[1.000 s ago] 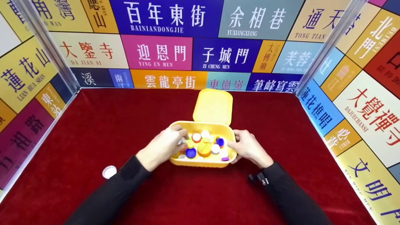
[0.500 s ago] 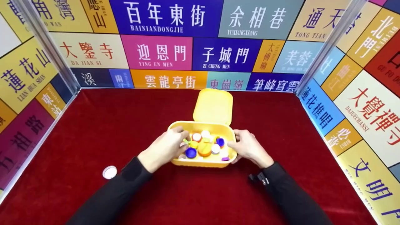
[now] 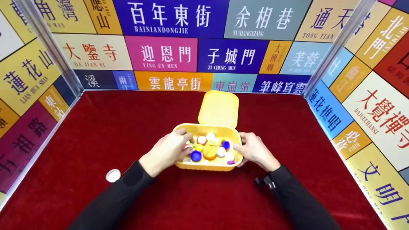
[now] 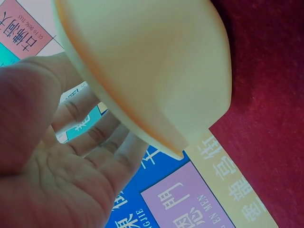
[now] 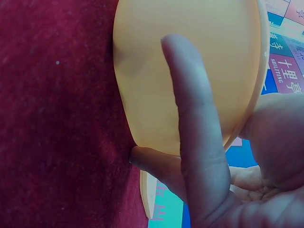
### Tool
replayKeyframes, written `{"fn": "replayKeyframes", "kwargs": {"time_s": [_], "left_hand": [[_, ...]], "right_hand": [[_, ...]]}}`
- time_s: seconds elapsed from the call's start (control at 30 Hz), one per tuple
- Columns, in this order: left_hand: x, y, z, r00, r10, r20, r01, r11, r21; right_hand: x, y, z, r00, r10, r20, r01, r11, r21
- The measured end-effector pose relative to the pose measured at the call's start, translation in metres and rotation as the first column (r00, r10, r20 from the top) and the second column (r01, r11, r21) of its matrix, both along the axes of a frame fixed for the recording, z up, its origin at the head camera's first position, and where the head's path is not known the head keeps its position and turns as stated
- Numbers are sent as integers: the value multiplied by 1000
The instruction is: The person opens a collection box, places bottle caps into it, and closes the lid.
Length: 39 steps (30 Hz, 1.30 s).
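Note:
In the head view, a yellow plastic box (image 3: 209,166) stands open with several bottle caps inside. Among the caps are a blue cap (image 3: 196,156), an orange cap (image 3: 210,153) and a white cap (image 3: 220,152). My left hand (image 3: 167,148) reaches over the left rim, fingers bent down among the caps; its fingertips are hidden, so whether it pinches one cannot be seen. In the left wrist view the box wall covers those fingertips. My right hand (image 3: 255,150) holds the box's right end, thumb over the rim and fingers (image 5: 197,109) along the outer wall.
The hinged lid (image 3: 219,108) lies back behind the box. A single white cap (image 3: 113,175) lies on the red cloth (image 3: 143,115), beside the left sleeve. Printed panels (image 3: 163,54) wall the table at the back and both sides.
Inside the box, my left fingers shift slightly among the caps, and a red and white one shows beside them now. My right hand and the box keep their place.

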<state>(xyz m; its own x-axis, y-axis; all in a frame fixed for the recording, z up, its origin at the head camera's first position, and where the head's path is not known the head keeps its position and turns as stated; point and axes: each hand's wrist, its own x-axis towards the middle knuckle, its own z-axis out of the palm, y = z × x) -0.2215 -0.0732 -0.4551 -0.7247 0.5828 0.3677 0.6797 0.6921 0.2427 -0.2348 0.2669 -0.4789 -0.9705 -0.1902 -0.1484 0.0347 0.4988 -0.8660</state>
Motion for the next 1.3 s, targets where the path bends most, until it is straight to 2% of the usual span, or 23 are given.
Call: {"fn": "replayKeyframes", "kwargs": {"time_s": [0.27,0.53,0.73,0.93,1.3], "left_hand": [[2,-11,1,997,44,-61,-46,999,-20],[8,-40,1,992,99,-80,-98,995,24],[15,-70,2,984,175,-43,-173,984,49],[24,-100,-3,971,237,-13,-235,969,82],[46,-147,-15,945,302,129,-306,952,16]], "right_hand": [[0,1,0,1000,8,-1,-8,1000,-4],[-1,1,-1,1000,5,-11,-5,1000,7],[-1,1,0,1000,-1,5,1,1000,7],[0,2,0,1000,0,5,0,1000,6],[1,0,0,1000,1,-5,-1,1000,-1]]}}
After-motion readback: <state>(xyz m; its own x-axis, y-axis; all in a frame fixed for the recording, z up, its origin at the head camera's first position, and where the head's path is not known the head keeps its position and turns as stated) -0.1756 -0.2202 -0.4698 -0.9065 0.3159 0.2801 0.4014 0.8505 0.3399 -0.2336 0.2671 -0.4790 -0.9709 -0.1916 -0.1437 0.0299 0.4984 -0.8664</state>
